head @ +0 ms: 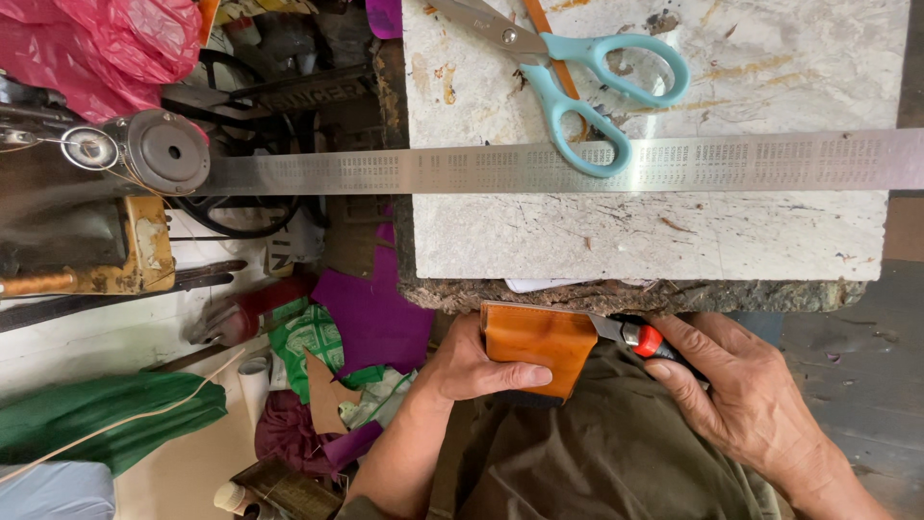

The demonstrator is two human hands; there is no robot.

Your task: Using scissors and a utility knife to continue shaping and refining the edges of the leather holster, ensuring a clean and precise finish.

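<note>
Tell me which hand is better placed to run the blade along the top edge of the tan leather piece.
Probably right: the right hand already grips the red-handled knife, blade at the tan leather piece, which the left hand pins.

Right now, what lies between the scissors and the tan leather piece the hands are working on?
In the head view, a long steel ruler crosses the slab between the scissors and the leather piece.
</note>
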